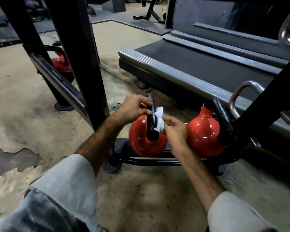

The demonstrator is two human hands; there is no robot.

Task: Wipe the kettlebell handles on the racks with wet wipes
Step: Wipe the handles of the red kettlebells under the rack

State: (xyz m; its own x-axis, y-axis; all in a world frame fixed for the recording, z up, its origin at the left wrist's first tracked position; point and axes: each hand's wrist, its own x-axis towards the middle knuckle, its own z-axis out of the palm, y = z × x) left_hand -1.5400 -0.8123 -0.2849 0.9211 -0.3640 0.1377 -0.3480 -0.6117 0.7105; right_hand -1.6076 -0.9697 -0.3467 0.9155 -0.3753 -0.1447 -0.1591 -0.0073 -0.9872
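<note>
Nearest the camera, two forearms in pale rolled sleeves are reaching forward and down toward the low rack rail (141,159). The right hand (175,129) is pinching a crumpled white wet wipe (158,120) between thumb and curled fingers, pressing it against the right side of the black handle (151,118) of the nearer red kettlebell (145,141). The wipe is lying just above and left of that hand's fingertips, touching the handle about halfway up.

The left hand (132,109) is coming in from the other side, wrist bent, fingers curled round the upper part of the same handle and gripping it, so the handle is standing between the two hands. The kettlebell itself is sitting on the rail, its handle tilting slightly away from the viewer.

No brand, label or writing is showing legibly on the bells or the rack.

Just beside it to the right, a second red kettlebell (204,134) is resting on the same rail, its black handle leaning toward a dark rack upright (264,99). Behind both, a treadmill deck (199,64) is lying across the concrete floor (23,106). Farther left, past another black upright (77,52), a third red kettlebell (60,63) is sitting on another low rail.
</note>
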